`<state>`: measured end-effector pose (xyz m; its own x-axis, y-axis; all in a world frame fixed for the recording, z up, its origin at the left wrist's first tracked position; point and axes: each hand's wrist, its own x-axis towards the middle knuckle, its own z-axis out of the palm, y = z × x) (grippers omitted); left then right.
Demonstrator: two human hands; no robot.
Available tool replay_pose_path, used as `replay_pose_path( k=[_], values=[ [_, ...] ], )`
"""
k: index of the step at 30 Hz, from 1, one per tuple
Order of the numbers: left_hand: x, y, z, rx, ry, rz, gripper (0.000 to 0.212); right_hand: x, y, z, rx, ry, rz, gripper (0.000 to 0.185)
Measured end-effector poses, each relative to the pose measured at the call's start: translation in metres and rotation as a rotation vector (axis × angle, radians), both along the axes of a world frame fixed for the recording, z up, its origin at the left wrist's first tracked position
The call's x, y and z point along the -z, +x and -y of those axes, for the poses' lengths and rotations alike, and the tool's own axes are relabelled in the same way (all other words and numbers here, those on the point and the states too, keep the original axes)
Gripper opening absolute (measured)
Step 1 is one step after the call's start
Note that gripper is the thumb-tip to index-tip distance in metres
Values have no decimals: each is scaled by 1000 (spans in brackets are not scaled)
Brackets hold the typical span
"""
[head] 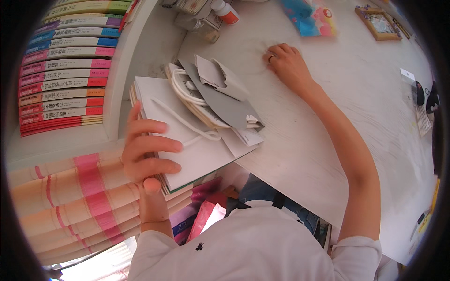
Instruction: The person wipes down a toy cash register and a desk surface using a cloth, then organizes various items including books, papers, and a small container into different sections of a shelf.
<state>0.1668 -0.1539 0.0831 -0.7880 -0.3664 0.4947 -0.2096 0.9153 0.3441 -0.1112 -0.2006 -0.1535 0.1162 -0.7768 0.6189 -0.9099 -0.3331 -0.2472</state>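
My left hand (149, 151) grips the outer edge of a stack of books or papers (197, 154), with the fingers on its white top and the thumb below. The stack overhangs the desk's edge. On top lie a white cord (175, 117), a grey sheet of card (221, 109), an opened paper packet (230, 79) and a partly hidden pale rounded item (190, 100). My right hand (286, 63) is apart from the stack, palm down on the white desk (299, 140). Its fingers are curled and blurred, and whatever may be beneath them is hidden.
Bookshelf at left holds a pile of books (66, 73). A white pill bottle (225, 12) and clear jar (204, 31) stand at the back. Farther right lie a colourful plastic packet (311, 17) and small picture frame (378, 23). A striped curtain (88, 196) hangs lower left.
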Motion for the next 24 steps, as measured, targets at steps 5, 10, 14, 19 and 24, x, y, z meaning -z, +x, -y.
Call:
replay_pose_path(
  k=[5, 10, 14, 19, 24],
  values=[
    [34, 18, -14, -133, -82, -183, 71, -40, 2, -35, -30, 314, 693, 11],
    [57, -2, -22, -232, -19, -469, 66, -119, 70, -87, -446, 248, 1226, 23],
    [59, 1, -19, -207, -34, -465, 62, -78, 102, -117, -516, 364, 1135, 44],
    [61, 1, -22, -230, -24, -476, 60, -41, 88, -122, -480, 743, 1274, 61],
    [57, 15, -17, -169, -33, -449, 56, -94, 93, -128, -661, 488, 1199, 58]
  ],
)
